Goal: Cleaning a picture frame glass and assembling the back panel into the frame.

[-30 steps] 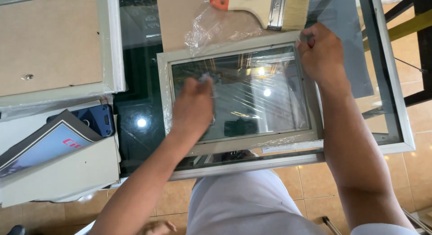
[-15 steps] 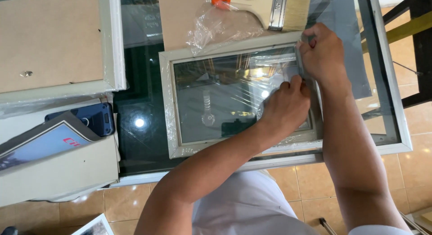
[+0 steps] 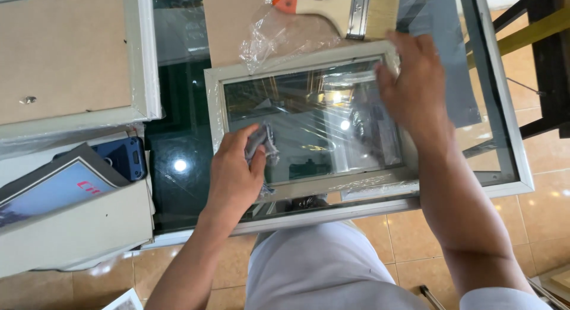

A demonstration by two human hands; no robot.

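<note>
Two hands at a picture frame on a glass surface

Nearest, the left hand (image 3: pixel 234 176) pinches a small grey cloth (image 3: pixel 260 142) against the glass of the pale picture frame (image 3: pixel 309 127), grip closed on it — the frame lies flat on the glass surface (image 3: pixel 178 167). The right hand (image 3: pixel 415 87) rests open on the frame's far right corner, grasping nothing. Beyond it — a paintbrush (image 3: pixel 347 7) on crumpled plastic wrap (image 3: pixel 279 40).

Crumpled clear plastic wrapping (image 3: pixel 279 34) beside paintbrush (image 3: pixel 344 7).
</note>
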